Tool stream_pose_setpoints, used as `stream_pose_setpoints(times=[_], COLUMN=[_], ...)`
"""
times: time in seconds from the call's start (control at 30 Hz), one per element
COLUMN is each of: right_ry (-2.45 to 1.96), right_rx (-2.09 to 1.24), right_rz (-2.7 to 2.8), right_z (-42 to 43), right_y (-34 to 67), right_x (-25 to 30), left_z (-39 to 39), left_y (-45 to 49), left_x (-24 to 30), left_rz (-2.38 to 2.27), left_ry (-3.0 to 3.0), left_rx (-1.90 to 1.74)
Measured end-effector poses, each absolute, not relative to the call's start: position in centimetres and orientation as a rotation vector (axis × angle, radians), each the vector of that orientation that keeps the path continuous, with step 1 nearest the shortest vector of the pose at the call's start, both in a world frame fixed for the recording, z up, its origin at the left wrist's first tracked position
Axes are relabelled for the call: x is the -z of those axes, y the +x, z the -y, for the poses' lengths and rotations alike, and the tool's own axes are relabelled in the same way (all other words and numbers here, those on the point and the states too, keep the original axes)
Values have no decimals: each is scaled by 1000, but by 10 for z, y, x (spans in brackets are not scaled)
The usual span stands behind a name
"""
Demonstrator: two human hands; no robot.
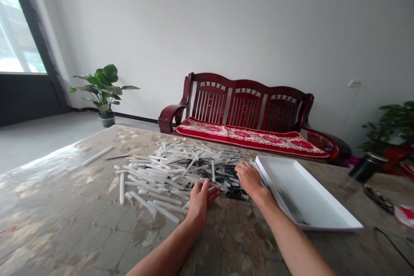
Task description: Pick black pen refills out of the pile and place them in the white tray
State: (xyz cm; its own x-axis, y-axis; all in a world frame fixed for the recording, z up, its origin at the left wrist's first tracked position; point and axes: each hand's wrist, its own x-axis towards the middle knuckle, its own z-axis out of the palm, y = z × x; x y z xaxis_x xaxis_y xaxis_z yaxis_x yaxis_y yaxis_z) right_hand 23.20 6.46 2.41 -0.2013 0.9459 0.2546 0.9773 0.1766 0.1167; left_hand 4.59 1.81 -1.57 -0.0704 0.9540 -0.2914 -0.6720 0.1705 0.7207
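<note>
A big heap of white pen barrels (pixel 152 177) is spread over the table in front of me. Beside it, toward the right, lies a pile of small black pen parts (pixel 223 174), perhaps caps. My left hand (pixel 198 202) is closed around a pale pen barrel (pixel 211 184) at the heap's near right edge. Over the right side of the black parts, my right hand (pixel 249 179) reaches with bent fingers; whatever its fingertips grip is hidden. A shallow white box (pixel 323 192) stands close to my right forearm, with several thin dark-tipped pens or refills (pixel 291 205) lying along its left side.
The patterned table (pixel 87 233) fills the foreground. One barrel (pixel 97 155) and a thin dark stick (pixel 117 157) lie apart at left. A black cylinder (pixel 368 167) and a cable (pixel 393 248) are at right. Behind stands a red wooden bench (pixel 246 103).
</note>
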Motion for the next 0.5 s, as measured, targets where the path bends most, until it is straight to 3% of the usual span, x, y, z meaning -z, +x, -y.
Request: stream_pose_setpoints(times=[0.2,0.5], right_ry=[-1610,-1358], right_rx=[526,210], right_rz=[2194,1996], right_z=[-39,12], right_y=[228,206], right_x=[-20,14], left_z=[-17,-13], left_y=[44,45], left_x=[5,6], left_rz=[-884,-813], left_ry=[293,275], left_rx=[-1379,-1325])
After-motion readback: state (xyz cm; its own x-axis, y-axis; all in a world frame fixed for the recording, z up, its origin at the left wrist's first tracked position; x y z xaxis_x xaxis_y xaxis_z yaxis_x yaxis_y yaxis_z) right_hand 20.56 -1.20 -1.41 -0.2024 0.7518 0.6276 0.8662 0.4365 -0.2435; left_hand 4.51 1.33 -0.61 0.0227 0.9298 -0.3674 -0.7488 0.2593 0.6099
